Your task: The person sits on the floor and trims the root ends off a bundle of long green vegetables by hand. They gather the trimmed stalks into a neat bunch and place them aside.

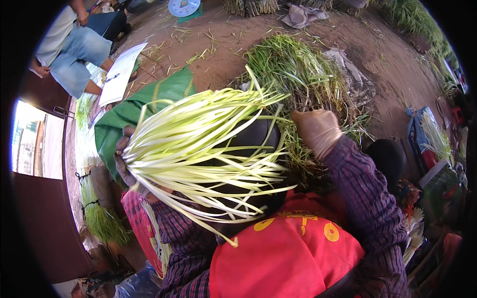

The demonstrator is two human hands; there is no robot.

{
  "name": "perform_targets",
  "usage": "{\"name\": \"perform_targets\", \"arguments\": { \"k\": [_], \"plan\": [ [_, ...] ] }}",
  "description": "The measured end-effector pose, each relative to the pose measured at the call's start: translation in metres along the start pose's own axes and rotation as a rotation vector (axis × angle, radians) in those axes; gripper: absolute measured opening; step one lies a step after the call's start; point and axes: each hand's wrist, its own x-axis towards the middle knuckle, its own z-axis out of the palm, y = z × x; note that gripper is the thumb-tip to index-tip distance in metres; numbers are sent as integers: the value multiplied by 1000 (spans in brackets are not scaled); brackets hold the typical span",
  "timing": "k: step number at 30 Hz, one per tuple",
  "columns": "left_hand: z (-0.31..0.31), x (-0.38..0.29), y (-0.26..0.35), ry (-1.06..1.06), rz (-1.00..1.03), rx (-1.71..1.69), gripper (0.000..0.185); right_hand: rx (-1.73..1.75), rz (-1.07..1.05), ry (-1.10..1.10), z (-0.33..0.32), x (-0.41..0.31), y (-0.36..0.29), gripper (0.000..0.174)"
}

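My left hand, its fingers dark and soiled, grips a large bunch of pale yellow-white leaves, probably blanched chives, by the white base. The leaf ends fan out rightward over my dark-covered knee. My right hand is curled into a fist at the near edge of a heap of green grassy leaves. One pale leaf reaches up to its fingers; whether they pinch it is unclear. Under the left hand lies a green woven sack. A red cloth covers my lap.
A person in denim shorts sits at upper left beside a paper sheet with a pen. A dial scale stands at the back. Tied green bundles lie at left. Pale stalks and bags are on the right.
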Motion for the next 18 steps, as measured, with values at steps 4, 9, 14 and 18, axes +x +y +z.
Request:
{"name": "perform_targets", "arguments": {
  "k": [4,9,14,18],
  "plan": [
    [-11,-3,8,54,136,148,9,194,119,-225,25,-16,33,25],
    [-41,-6,-8,-319,606,818,54,492,84,23,27,-56,50,31],
    [-51,-7,-14,-305,675,815,83,979,-132,303,8,-69,23,33],
    [-52,13,25,-620,320,771,85,663,-214,423,2,-62,-9,35]
  ]
}}
